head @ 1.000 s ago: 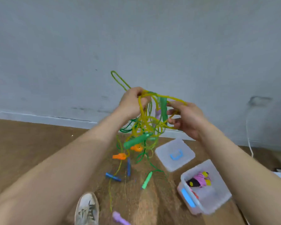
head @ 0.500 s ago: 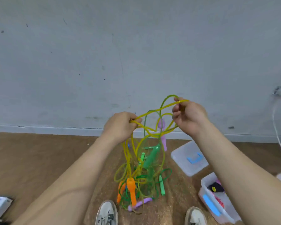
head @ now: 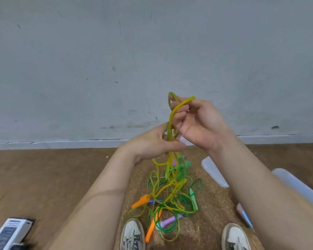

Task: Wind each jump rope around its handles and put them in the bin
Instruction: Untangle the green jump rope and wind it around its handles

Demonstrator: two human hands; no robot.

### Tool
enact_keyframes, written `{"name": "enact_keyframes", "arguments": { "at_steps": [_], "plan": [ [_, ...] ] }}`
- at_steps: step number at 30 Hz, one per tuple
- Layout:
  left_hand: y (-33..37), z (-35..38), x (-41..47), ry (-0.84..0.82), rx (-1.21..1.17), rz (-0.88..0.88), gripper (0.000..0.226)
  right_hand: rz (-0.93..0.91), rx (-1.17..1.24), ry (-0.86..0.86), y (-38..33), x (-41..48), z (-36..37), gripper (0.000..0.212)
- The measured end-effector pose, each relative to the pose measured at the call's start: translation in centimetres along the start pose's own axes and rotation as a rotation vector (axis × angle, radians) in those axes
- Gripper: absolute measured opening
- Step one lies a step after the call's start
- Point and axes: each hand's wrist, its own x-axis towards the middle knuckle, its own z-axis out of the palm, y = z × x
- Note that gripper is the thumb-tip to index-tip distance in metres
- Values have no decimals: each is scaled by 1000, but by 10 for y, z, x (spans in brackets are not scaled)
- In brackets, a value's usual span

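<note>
A tangle of jump ropes (head: 172, 192) in yellow and green hangs from my hands down to the floor. My right hand (head: 197, 121) pinches a loop of yellow rope at the top, with a green loop beside it. Just below, my left hand (head: 152, 145) holds the hanging strands between thumb and fingers. Orange handles (head: 141, 203), a purple handle (head: 170, 220), a blue handle (head: 154, 201) and a light green handle (head: 193, 199) lie in the pile between my shoes. The clear bin (head: 296, 186) shows at the right, mostly behind my right arm.
The bin's clear lid (head: 213, 172) lies on the floor right of the pile. My two white shoes (head: 133, 235) stand at the bottom edge. A grey and white device (head: 9, 233) lies at the bottom left. A grey wall rises close ahead.
My hands have come together: the left has moved right and now sits under the right. More rope and handles have sunk to the floor.
</note>
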Motion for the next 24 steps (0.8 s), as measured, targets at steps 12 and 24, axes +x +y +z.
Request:
{"name": "enact_keyframes", "arguments": {
  "at_steps": [12, 24],
  "plan": [
    [3, -13, 0, 392, -603, 168, 24, 133, -1401, -4, 7, -13, -33, 39],
    [-7, -34, -3, 720, -434, 70, 26, -195, -1374, 170, -6, -10, -40, 20]
  ]
}}
